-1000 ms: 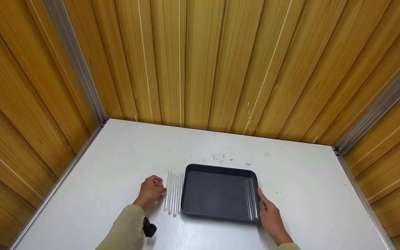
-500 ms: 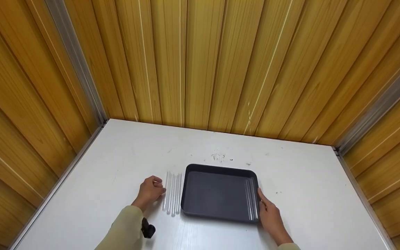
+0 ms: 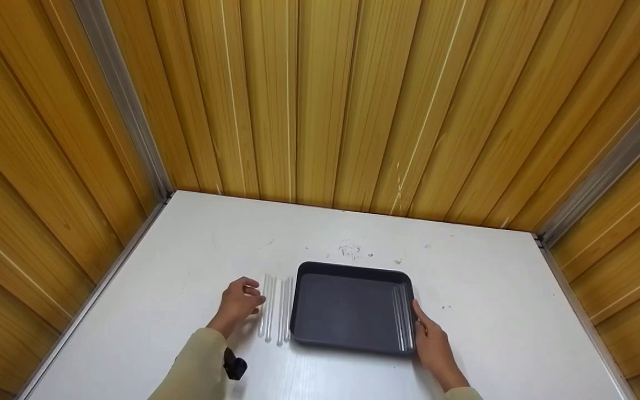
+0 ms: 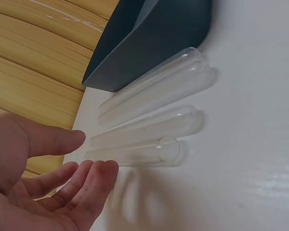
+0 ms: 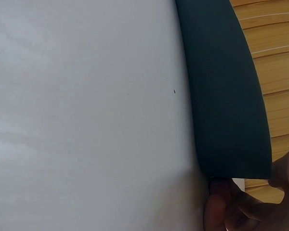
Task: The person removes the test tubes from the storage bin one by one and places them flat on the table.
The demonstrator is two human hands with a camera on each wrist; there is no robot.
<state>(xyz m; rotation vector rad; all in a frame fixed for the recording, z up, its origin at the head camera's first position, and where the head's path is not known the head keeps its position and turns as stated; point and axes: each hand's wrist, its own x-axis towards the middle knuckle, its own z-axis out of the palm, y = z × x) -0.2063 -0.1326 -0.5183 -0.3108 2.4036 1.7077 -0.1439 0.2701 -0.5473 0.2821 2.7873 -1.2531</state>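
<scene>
Several clear test tubes (image 3: 268, 311) lie side by side on the white tabletop, left of a dark rectangular tray (image 3: 342, 314). They form two pairs with a narrow gap between, the right pair close against the tray wall. My left hand (image 3: 240, 303) is just left of the tubes; in the left wrist view its thumb (image 4: 62, 140) stands apart from loosely bent fingers, nothing held between them. A few more clear tubes (image 3: 402, 316) lie along the tray's right inner side. With my right hand (image 3: 434, 347) I grip the tray's right wall, thumb at the rim and fingers outside.
Wood-look panels (image 3: 325, 111) rise behind the table and on both sides, with grey metal posts (image 3: 125, 94) at the corners. Small dark marks (image 3: 349, 251) dot the tabletop (image 3: 231, 228) behind the tray. A black device (image 3: 235, 366) sits at my left wrist.
The evenly spaced row of tubes first shifted slightly left, then parted into two pairs. My left hand has moved a little left and away. The right hand and tray have stayed put.
</scene>
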